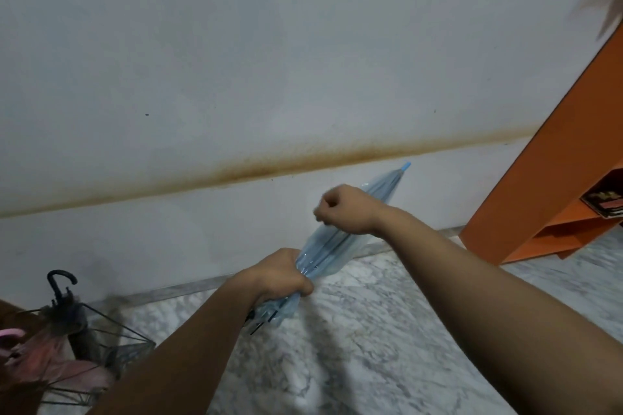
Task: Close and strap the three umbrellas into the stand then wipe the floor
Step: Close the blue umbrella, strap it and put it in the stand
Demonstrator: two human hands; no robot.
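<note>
- Your left hand [281, 274] grips the folded clear-blue umbrella [332, 246] low on its canopy.
- Your right hand [347, 210] is curled around it higher up, near the blue tip.
- The umbrella slants over the marble floor [371, 330], well apart from the wire stand [111, 327] that holds two others.

left hand [281, 274]: fist curled tight, near, forearm reaching in from lower left | right hand [347, 209]: fingers curled, farther, forearm stretching in from lower right
</note>
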